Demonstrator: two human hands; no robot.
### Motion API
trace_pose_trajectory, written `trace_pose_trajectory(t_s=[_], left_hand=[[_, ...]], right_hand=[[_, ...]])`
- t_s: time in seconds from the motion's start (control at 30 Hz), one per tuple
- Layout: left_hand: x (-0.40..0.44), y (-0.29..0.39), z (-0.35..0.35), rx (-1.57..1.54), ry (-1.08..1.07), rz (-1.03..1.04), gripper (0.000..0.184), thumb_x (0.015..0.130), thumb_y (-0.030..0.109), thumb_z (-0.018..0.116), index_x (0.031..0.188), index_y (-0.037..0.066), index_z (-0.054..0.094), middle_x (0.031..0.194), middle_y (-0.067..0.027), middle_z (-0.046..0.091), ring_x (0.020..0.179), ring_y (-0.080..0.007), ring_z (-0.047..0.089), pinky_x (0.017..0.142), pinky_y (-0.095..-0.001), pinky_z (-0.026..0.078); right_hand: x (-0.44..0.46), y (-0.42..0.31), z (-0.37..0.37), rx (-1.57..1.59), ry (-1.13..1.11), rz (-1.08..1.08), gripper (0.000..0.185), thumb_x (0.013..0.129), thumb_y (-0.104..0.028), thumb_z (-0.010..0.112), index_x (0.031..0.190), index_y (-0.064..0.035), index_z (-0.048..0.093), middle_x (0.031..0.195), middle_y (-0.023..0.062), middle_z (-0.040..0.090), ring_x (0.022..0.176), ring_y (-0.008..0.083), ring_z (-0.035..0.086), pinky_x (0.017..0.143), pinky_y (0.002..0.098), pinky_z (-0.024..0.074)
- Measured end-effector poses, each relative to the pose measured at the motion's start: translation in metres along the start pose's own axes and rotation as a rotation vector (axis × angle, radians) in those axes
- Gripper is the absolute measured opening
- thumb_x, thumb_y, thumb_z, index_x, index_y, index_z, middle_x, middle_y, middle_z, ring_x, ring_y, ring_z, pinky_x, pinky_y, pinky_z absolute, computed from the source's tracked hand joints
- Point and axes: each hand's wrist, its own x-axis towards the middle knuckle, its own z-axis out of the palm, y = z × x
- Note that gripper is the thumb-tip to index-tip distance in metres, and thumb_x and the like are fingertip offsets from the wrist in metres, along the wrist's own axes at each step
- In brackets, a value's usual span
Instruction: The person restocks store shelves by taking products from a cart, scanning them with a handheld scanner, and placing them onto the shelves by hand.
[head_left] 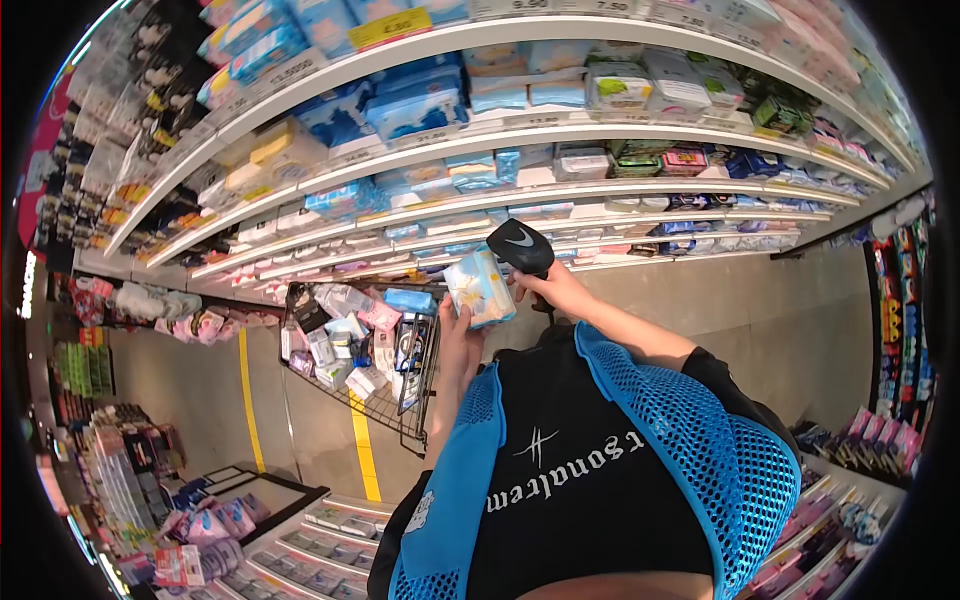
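The shelves (600, 28) are curving across the far side of the aisle, carrying rows of blue, white, pink and green packets, with a yellow price label (390, 28) hanging on the top front edge. Below them a grey floor (700, 310) is spreading out, yellow stripes (366, 445) running along it on the left side. The person is wearing a blue mesh vest (740, 480) over a black shirt (560, 450).

A wire cart (395, 415) is standing beside the left arm, close to the shelves' lower edge. Boxes and packets are lying jumbled inside it: a blue packet (410, 300) is sitting by the corner nearest the shelves and the hands, and white boxes (365, 381) are lying toward the opposite edge.

A light blue and white pack (480, 290) with a yellow flower print is resting up in the left hand (455, 330), just beyond the cart's edge. That hand is pinching it by the lower left side. A black scanner (520, 245) is sitting in the right hand (540, 287), whose fingers are curling around its handle. Its head is pointing over the pack's upper right corner. Whether the right fingertips are touching the pack, I cannot tell.
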Motion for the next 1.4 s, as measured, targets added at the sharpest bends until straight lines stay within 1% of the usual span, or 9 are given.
trace_pose_trajectory(t_s=[0.2, 0.3, 0.33, 0.43, 0.6, 0.8, 1.13, 1.3, 1.4], left_hand=[[0.008, -0.024, 0.040, 0.058, -0.138, -0.157, 0.040, 0.107, 0.029, 0.044, 0.142, 0.013, 0.032, 0.139, -0.0090, 0.047, 0.126, -0.0226, 0.052, 0.102, -0.0460, 0.045], [0.012, -0.022, 0.057, 0.145, -0.153, -0.175, 0.042, 0.106, 0.030, 0.044, 0.141, 0.010, 0.034, 0.137, -0.0097, 0.049, 0.124, -0.0227, 0.053, 0.103, -0.0428, 0.045], [0.015, -0.022, 0.060, 0.159, -0.161, -0.157, 0.042, 0.105, 0.029, 0.047, 0.140, 0.008, 0.034, 0.136, -0.0101, 0.049, 0.123, -0.0222, 0.054, 0.102, -0.0413, 0.045], [0.021, -0.027, 0.064, 0.231, -0.183, -0.094, 0.047, 0.101, 0.025, 0.055, 0.138, 0.005, 0.036, 0.133, -0.0113, 0.051, 0.119, -0.0204, 0.056, 0.101, -0.0370, 0.046], [0.031, -0.034, 0.068, 0.455, -0.121, -0.063, 0.065, 0.086, 0.014, 0.076, 0.137, 0.003, 0.037, 0.127, -0.0125, 0.053, 0.113, -0.0181, 0.058, 0.096, -0.0333, 0.049], [0.033, -0.039, 0.077, 0.591, -0.001, 0.106, 0.072, 0.079, 0.009, 0.082, 0.135, 0.002, 0.037, 0.124, -0.0136, 0.053, 0.113, -0.0207, 0.057, 0.094, -0.0342, 0.050], [0.029, -0.036, 0.095, 0.667, 0.003, 0.145, 0.072, 0.081, 0.012, 0.082, 0.136, 0.000, 0.037, 0.124, -0.0150, 0.055, 0.115, -0.0207, 0.057, 0.094, -0.0349, 0.050], [0.041, -0.028, 0.092, 0.378, 0.039, 0.135, 0.056, 0.092, 0.013, 0.069, 0.137, 0.002, 0.038, 0.123, -0.0131, 0.057, 0.112, -0.0202, 0.058, 0.094, -0.0329, 0.049], [0.046, -0.002, 0.090, 0.089, 0.025, 0.084, 0.047, 0.096, 0.012, 0.061, 0.137, 0.008, 0.038, 0.119, -0.0122, 0.059, 0.108, -0.0182, 0.060, 0.089, -0.0352, 0.052]], right_hand=[[-0.035, -0.023, -0.005, 0.074, 0.205, -0.058, 0.028, 0.090, -0.007, 0.070, 0.115, -0.0040, 0.061, 0.077, -0.0021, 0.059, 0.059, 0.0044, 0.050, 0.052, 0.0238, 0.0426], [-0.036, -0.030, -0.019, -0.023, 0.146, -0.060, 0.034, 0.088, -0.007, 0.071, 0.120, -0.0022, 0.060, 0.085, 0.0001, 0.062, 0.070, 0.0069, 0.056, 0.060, 0.0252, 0.0486], [-0.037, -0.036, -0.022, -0.102, 0.149, -0.181, 0.039, 0.086, -0.006, 0.073, 0.122, -0.0008, 0.060, 0.097, 0.0039, 0.066, 0.085, 0.0105, 0.060, 0.073, 0.0285, 0.0524], [-0.036, -0.025, -0.026, -0.091, 0.112, -0.304, 0.042, 0.084, -0.006, 0.075, 0.123, -0.0003, 0.060, 0.109, 0.0075, 0.067, 0.095, 0.0128, 0.060, 0.082, 0.0310, 0.0523], [-0.050, -0.027, -0.030, -0.194, 0.207, -0.237, 0.040, 0.078, -0.008, 0.078, 0.114, 0.0004, 0.064, 0.101, 0.0125, 0.070, 0.092, 0.0173, 0.065, 0.080, 0.0341, 0.0537], [-0.047, -0.026, -0.037, -0.238, 0.291, -0.218, 0.043, 0.073, -0.009, 0.078, 0.112, 0.0007, 0.064, 0.098, 0.0161, 0.070, 0.091, 0.0222, 0.069, 0.079, 0.0367, 0.0544], [-0.045, -0.027, -0.044, -0.156, 0.301, -0.168, 0.043, 0.074, -0.011, 0.078, 0.113, 0.0012, 0.063, 0.097, 0.0129, 0.070, 0.090, 0.0169, 0.065, 0.082, 0.0359, 0.0535], [-0.050, -0.040, -0.045, -0.160, 0.337, -0.126, 0.043, 0.081, -0.021, 0.081, 0.115, 0.0000, 0.065, 0.103, 0.0092, 0.071, 0.093, 0.0142, 0.064, 0.085, 0.0328, 0.0524], [-0.043, -0.021, -0.053, -0.145, 0.400, -0.219, 0.033, 0.081, -0.013, 0.081, 0.106, 0.0015, 0.066, 0.093, 0.0036, 0.068, 0.085, 0.0118, 0.061, 0.077, 0.0298, 0.0512]])
